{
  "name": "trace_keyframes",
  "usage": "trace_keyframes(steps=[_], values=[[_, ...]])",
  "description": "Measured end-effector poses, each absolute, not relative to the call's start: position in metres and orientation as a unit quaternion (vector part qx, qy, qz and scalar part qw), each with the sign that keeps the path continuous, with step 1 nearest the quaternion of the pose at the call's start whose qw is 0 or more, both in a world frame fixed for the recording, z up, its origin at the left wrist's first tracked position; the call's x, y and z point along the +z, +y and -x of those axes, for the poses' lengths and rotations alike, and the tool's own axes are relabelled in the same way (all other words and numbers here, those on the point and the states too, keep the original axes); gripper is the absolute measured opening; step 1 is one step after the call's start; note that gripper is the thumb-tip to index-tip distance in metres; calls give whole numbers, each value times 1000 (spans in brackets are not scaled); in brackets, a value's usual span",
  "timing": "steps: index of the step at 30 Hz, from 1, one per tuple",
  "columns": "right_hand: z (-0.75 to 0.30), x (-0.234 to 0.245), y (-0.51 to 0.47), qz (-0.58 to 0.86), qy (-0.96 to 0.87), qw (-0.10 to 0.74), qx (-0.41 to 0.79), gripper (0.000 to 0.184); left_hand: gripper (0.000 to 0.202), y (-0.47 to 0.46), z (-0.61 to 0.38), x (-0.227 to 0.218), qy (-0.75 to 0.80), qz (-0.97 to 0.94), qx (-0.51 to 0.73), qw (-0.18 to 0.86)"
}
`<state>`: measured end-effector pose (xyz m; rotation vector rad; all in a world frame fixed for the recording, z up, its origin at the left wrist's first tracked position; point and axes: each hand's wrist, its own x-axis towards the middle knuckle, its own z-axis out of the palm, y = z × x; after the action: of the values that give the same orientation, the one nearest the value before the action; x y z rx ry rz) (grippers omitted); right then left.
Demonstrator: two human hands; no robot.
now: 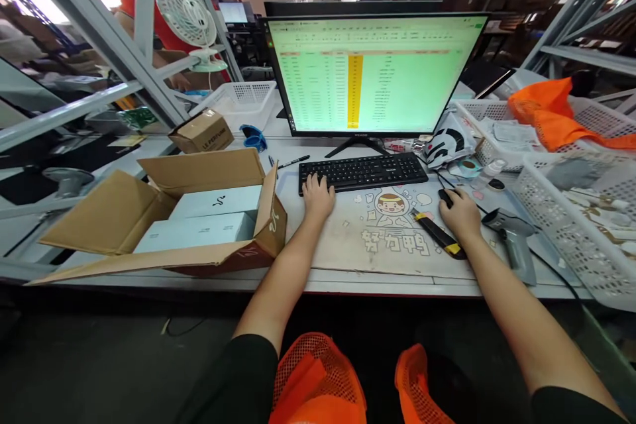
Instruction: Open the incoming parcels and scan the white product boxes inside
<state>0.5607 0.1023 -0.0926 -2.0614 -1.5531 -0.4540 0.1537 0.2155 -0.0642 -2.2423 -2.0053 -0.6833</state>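
Note:
My left hand [318,198] rests on the left end of a black keyboard [368,173], its fingers spread over the keys. My right hand [461,213] is curled over a black computer mouse [446,197], of which only the front shows. Behind the keyboard stands a monitor [387,79] with a spreadsheet that has one yellow column. Just left of my right hand a yellow-and-black box cutter [439,234] lies on a printed desk mat [348,245]. A grey barcode scanner [514,242] lies to the right of my right wrist.
On the left an open cardboard box [271,225] holds pale blue boxes [216,203]. Behind it are a small carton [203,132], a pen [294,162] and a white basket [248,103]. White baskets [561,225] line the right side, one with orange cloth [546,106]. Metal posts frame the desk.

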Motion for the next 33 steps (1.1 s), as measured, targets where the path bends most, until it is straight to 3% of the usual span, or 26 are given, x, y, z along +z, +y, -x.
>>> trace_keyframes(steps=[16, 33], values=[[-570, -106, 109, 749, -576, 274, -182, 44, 68, 210, -155, -65, -645, 736, -204, -17], [-569, -103, 110, 786, -535, 260, -168, 49, 58, 204, -152, -60, -641, 734, -225, -3]])
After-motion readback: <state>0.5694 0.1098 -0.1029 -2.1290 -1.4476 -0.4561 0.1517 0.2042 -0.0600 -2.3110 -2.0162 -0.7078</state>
